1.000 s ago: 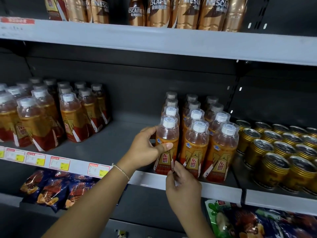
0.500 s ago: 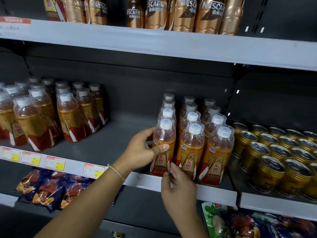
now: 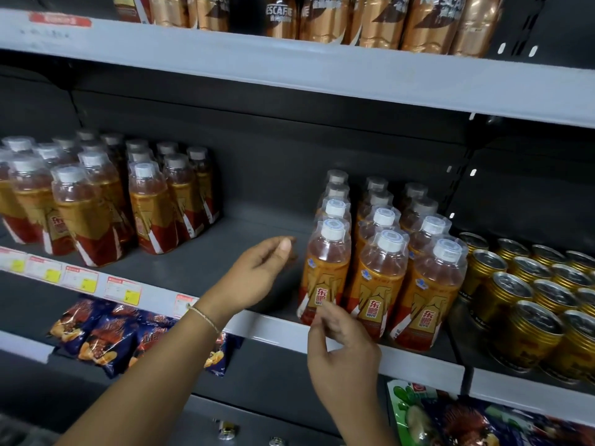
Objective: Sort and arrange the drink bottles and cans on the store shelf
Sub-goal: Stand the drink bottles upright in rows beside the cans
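A person's two bare hands work at the front of a grey metal store shelf (image 3: 267,329), where clear plastic bottles of amber drink with white caps and orange-and-red labels stand in three rows running front to back. The left hand (image 3: 257,278), a thin bracelet (image 3: 206,318) at its wrist, hovers just left of the front-left bottle (image 3: 323,272), its grip loose and holding nothing, thumb and fingers lightly curved and clear of the plastic. The right hand (image 3: 341,355) reaches up from below, its fingertips (image 3: 322,309) at the lower label of that same bottle; whether they pinch it or only touch it cannot be told. The bottle stands upright at the shelf's front edge, touching the neighbouring bottle (image 3: 380,284) on its right, with the third front bottle (image 3: 428,294) beside that.

To the right, gold metal cans (image 3: 528,304) with silver tops stand packed in rows on the adjoining shelf section. Well apart to the left, across a bare stretch of shelf, a second cluster of larger amber bottles (image 3: 96,204) stands behind a strip of price tags (image 3: 80,280). On the shelf above sit bronze-coloured coffee bottles (image 3: 380,17). Below hang blue snack bags (image 3: 106,336) at left and a green-edged packet (image 3: 415,410) at right.
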Action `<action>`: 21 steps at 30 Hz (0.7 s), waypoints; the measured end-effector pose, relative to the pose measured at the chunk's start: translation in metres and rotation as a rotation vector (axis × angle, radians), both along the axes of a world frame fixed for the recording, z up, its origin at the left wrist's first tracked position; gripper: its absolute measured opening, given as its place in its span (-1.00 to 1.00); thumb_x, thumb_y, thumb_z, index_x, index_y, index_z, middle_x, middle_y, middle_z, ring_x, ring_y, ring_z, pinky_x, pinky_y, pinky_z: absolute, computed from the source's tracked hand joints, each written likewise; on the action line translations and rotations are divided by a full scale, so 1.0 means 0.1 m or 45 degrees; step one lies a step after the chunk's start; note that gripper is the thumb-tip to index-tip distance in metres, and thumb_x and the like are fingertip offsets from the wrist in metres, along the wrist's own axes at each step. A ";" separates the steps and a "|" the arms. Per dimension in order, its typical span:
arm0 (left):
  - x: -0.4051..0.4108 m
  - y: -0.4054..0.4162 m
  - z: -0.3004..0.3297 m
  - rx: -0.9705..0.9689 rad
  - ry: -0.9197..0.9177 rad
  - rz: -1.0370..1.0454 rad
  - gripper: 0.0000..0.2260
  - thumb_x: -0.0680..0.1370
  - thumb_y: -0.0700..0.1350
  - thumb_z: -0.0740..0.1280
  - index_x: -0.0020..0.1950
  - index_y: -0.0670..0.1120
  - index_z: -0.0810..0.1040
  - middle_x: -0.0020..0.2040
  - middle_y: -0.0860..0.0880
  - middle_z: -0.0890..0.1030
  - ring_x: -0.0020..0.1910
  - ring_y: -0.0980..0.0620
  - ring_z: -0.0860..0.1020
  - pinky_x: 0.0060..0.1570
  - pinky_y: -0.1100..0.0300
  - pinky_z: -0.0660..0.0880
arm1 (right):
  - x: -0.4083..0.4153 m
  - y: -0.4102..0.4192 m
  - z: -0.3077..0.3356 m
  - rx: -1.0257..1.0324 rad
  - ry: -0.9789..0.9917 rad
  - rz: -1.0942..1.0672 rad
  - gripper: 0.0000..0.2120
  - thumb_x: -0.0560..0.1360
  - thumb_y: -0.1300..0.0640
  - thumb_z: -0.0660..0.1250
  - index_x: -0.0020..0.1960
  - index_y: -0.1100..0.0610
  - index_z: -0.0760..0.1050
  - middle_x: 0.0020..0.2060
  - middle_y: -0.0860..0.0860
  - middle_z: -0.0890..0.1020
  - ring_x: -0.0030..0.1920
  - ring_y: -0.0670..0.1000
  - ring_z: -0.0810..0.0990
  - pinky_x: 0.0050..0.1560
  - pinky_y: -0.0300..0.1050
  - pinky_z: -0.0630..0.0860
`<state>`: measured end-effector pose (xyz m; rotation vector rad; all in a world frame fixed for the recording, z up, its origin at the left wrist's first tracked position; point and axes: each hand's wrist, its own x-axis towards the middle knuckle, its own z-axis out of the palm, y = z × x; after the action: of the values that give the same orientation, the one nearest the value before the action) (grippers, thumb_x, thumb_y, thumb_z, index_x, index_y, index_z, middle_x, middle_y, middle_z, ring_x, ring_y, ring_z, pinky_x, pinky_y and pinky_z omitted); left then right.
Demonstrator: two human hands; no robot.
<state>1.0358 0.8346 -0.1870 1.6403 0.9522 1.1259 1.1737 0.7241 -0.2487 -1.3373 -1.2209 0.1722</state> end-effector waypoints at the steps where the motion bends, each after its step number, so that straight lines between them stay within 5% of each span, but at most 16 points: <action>1: -0.10 0.04 0.00 -0.009 -0.017 0.055 -0.62 0.52 0.20 0.19 0.21 0.03 0.54 0.13 -0.06 0.65 0.13 0.02 0.62 0.27 -0.05 0.49 | -0.04 0.02 0.02 0.020 -0.005 0.012 -0.69 0.40 0.40 0.48 0.06 0.11 0.69 -0.11 -0.10 0.71 -0.13 -0.17 0.68 -0.07 -0.42 0.53; 7: -0.77 0.27 0.01 0.098 0.024 0.252 -0.84 0.65 -0.10 0.19 0.15 0.00 0.54 -0.01 -0.08 0.64 0.01 0.00 0.63 0.19 -0.07 0.54 | -0.54 0.33 0.07 0.027 -0.020 0.118 -0.73 0.43 0.38 0.47 0.06 0.11 0.68 -0.12 -0.06 0.70 -0.13 -0.13 0.68 -0.08 -0.30 0.59; 13: -1.44 0.48 0.06 0.416 0.215 0.637 -0.83 0.57 -0.32 0.31 0.10 -0.14 0.61 -0.04 0.03 0.63 -0.08 0.38 0.53 -0.01 0.56 0.36 | -1.23 0.89 0.18 -0.084 -0.109 0.267 -0.71 0.46 0.25 0.44 0.18 0.14 0.64 -0.01 -0.05 0.70 -0.04 -0.13 0.67 0.05 -0.22 0.60; 17: -1.87 0.61 0.06 0.454 0.299 0.899 -0.74 0.47 -0.38 0.27 0.09 -0.18 0.59 0.01 -0.10 0.63 0.03 -0.06 0.58 0.10 0.17 0.47 | -1.63 1.41 0.27 -0.296 -0.093 0.415 -0.61 0.50 0.17 0.43 0.32 0.13 0.54 0.12 0.04 0.67 0.10 -0.03 0.64 0.18 -0.03 0.58; 21: -2.11 0.65 -0.05 0.380 0.296 0.921 -0.61 0.41 -0.41 0.22 0.21 -0.21 0.53 0.11 -0.14 0.58 0.11 -0.12 0.55 0.20 -0.02 0.48 | -2.00 1.95 0.36 -0.449 -0.160 0.457 -0.45 0.47 0.06 0.48 0.41 0.11 0.45 0.23 0.04 0.63 0.20 -0.01 0.60 0.26 -0.06 0.53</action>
<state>0.8247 0.8997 -0.1916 1.7322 1.6775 1.6356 0.9735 0.9190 -0.2122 -1.4328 -1.5851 0.5887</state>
